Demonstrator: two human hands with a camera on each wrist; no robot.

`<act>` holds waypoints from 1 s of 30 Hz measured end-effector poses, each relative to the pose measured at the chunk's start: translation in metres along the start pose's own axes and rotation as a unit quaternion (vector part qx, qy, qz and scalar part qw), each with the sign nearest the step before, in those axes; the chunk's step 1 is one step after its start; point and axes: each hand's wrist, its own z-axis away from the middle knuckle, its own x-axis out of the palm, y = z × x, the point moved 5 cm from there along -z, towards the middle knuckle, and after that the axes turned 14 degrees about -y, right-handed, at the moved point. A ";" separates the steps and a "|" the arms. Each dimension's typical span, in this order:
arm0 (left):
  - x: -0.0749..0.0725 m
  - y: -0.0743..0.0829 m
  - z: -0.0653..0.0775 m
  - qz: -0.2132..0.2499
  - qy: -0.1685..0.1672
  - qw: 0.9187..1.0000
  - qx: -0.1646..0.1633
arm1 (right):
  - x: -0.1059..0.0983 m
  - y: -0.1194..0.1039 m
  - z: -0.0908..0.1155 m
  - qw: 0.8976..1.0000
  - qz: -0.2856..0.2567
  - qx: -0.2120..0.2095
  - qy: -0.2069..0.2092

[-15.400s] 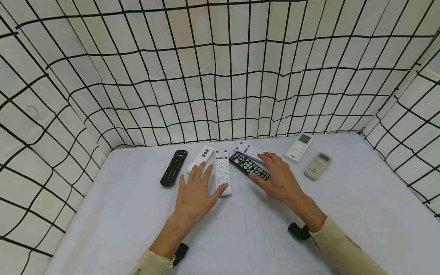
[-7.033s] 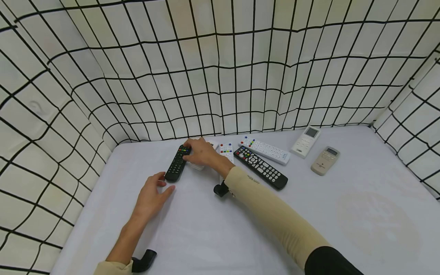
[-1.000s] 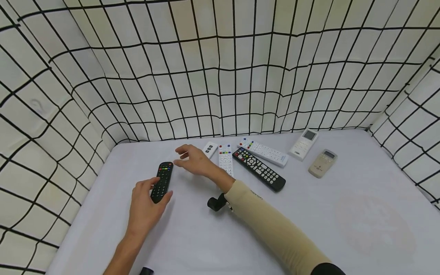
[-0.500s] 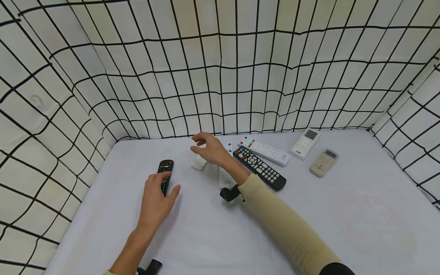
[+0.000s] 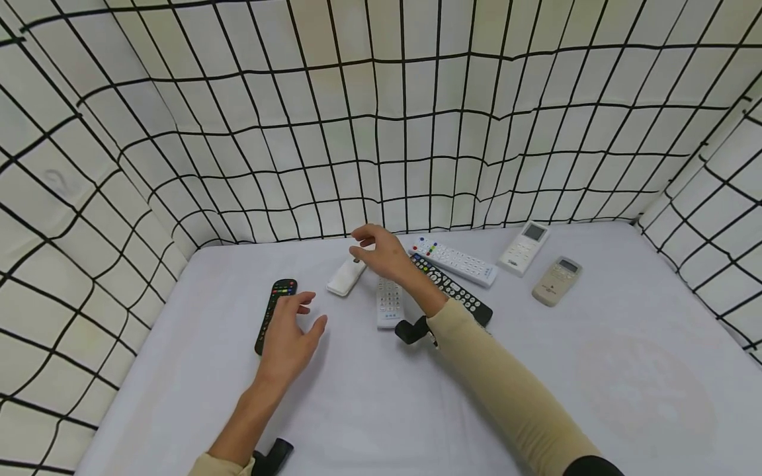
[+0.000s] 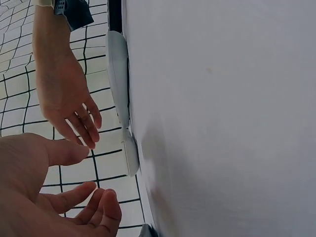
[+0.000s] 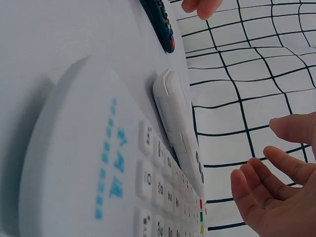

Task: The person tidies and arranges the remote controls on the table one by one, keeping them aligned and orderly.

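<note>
In the head view, my left hand (image 5: 292, 344) hovers at the right side of a slim black remote control (image 5: 269, 316), fingers loosely bent and holding nothing. My right hand (image 5: 387, 254) is raised above the upper ends of a small white remote (image 5: 345, 276) and a long white remote (image 5: 389, 304), partly hiding both. The right wrist view shows this right hand (image 7: 276, 187) with relaxed fingers, apart from the small white remote (image 7: 173, 108). In the left wrist view, the left hand (image 6: 64, 192) is also off the table, thumb and fingers apart.
Under the right forearm lies a black remote with big buttons (image 5: 458, 291). Behind it rests a white remote with coloured buttons (image 5: 455, 259). A white remote with a screen (image 5: 524, 248) and a beige one (image 5: 556, 281) lie farther right. Black netting (image 5: 405, 139) surrounds the table.
The slim black remote now lies farther left and nearer than several seconds ago. My left hand has let go of it and shifted right. My right hand has moved right, over the white remotes.
</note>
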 end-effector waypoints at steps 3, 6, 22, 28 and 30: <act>0.003 0.003 -0.003 -0.003 -0.003 1.000 0.002 | -0.003 0.004 0.001 1.000 -0.002 0.005 0.003; 0.005 0.006 -0.006 -0.003 -0.009 1.000 0.003 | -0.006 0.007 0.002 1.000 -0.002 0.009 0.010; 0.014 0.007 -0.022 0.013 -0.038 0.999 -0.012 | -0.016 0.016 0.002 0.999 0.005 0.030 0.017; 0.016 0.005 -0.026 0.018 -0.045 0.999 -0.023 | -0.017 0.019 0.002 0.999 0.007 0.048 0.013; 0.017 0.004 -0.027 0.019 -0.048 0.998 -0.029 | -0.018 0.021 0.003 0.998 0.009 0.053 0.013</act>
